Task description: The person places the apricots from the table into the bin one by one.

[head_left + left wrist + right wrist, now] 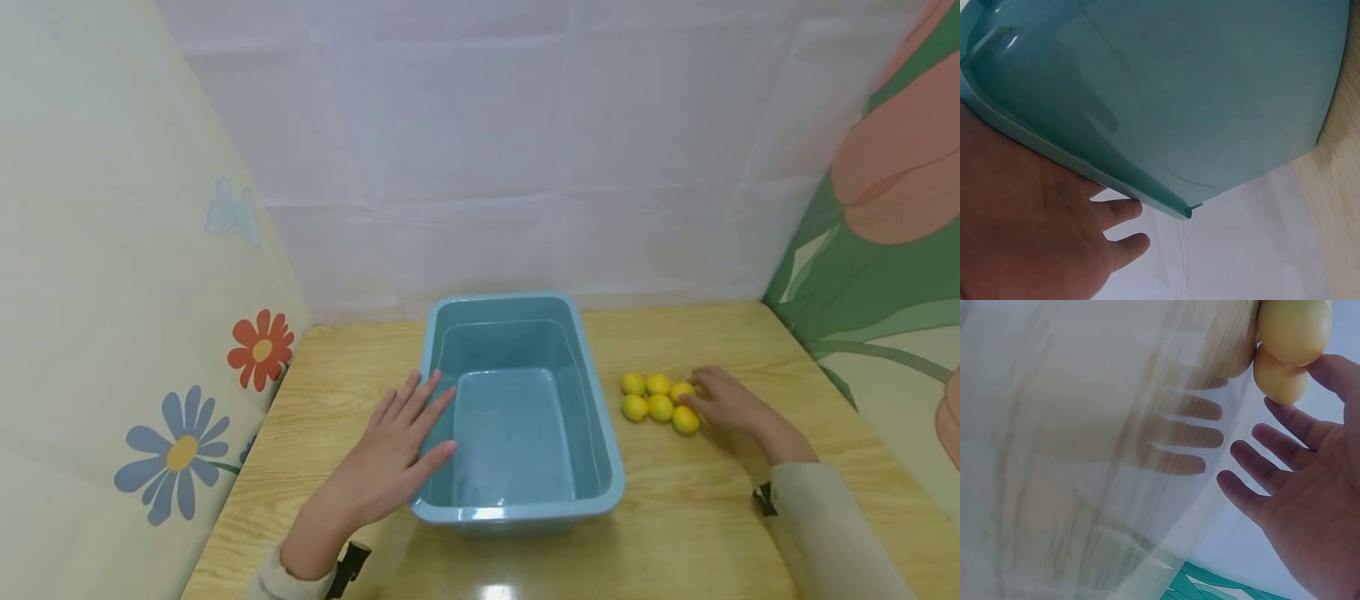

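A light blue rectangular plastic basin [517,433] stands on the table, and its inside holds nothing. My left hand [390,454] lies over the basin's left rim with fingers spread and straight; the left wrist view shows the palm [1035,212] against the rim's outer edge. To the basin's right, several small yellow-green lemons [660,407] sit close together in two rows. At the right end of the back row, my right hand [731,402] has its thumb and index finger on either side of one lemon [1280,378]. Its other fingers [1260,465] are spread, touching no fruit.
The wood-grain table [690,533] has a glossy top. A white sheet [465,167] hangs along its back edge. Flower-patterned panels stand at the left [180,450] and right [900,208] sides.
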A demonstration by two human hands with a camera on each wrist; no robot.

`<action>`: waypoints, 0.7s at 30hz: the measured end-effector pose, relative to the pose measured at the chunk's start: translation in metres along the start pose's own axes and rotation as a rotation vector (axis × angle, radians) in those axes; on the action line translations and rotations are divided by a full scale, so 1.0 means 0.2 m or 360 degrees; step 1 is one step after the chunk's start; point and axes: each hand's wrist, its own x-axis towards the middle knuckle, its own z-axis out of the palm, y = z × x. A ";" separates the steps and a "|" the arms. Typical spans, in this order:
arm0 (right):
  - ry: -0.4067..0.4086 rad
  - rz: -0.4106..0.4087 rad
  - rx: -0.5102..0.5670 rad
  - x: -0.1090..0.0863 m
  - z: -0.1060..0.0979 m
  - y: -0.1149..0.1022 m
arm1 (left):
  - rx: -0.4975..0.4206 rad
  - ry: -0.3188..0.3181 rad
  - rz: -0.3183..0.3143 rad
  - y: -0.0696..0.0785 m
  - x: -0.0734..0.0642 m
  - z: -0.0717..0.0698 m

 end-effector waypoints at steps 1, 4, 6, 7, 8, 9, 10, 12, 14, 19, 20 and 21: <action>0.0001 -0.0001 -0.0002 0.00 0.00 0.00 | -0.0003 -0.0001 -0.0003 0.00 0.00 0.00; 0.0027 -0.0025 -0.0026 0.00 -0.01 -0.01 | -0.0004 0.0000 -0.0007 0.00 0.00 0.00; 0.0049 -0.0038 -0.0032 -0.01 -0.02 -0.02 | 0.0000 0.0001 -0.0008 0.00 0.00 0.01; 0.0058 -0.0040 -0.0030 -0.01 -0.03 -0.02 | 0.0003 0.0001 -0.0009 0.00 0.00 0.01; 0.0069 -0.0043 -0.0027 -0.01 -0.04 -0.03 | 0.0007 -0.0001 -0.0010 0.00 0.00 0.00; 0.0082 -0.0045 -0.0018 -0.02 -0.05 -0.03 | 0.0010 -0.0005 -0.0013 0.00 0.00 0.00; 0.0094 -0.0049 -0.0005 -0.02 -0.06 -0.04 | 0.0014 -0.0007 -0.0014 0.00 0.00 0.00; 0.0121 -0.0065 0.0018 -0.04 -0.08 -0.06 | 0.0022 -0.0014 -0.0017 0.01 0.00 0.00; 0.0160 -0.0103 0.0008 -0.04 -0.10 -0.08 | 0.0032 -0.0018 -0.0020 0.01 0.00 -0.01; 0.0214 -0.0164 -0.0007 -0.07 -0.15 -0.16 | 0.0053 -0.0025 -0.0018 0.02 0.01 -0.01; 0.0219 -0.0172 0.0001 -0.07 -0.16 -0.18 | 0.0054 -0.0029 -0.0019 0.02 0.01 -0.01; 0.0229 -0.0186 -0.0002 -0.07 -0.17 -0.20 | 0.0055 -0.0031 -0.0020 0.02 0.01 -0.01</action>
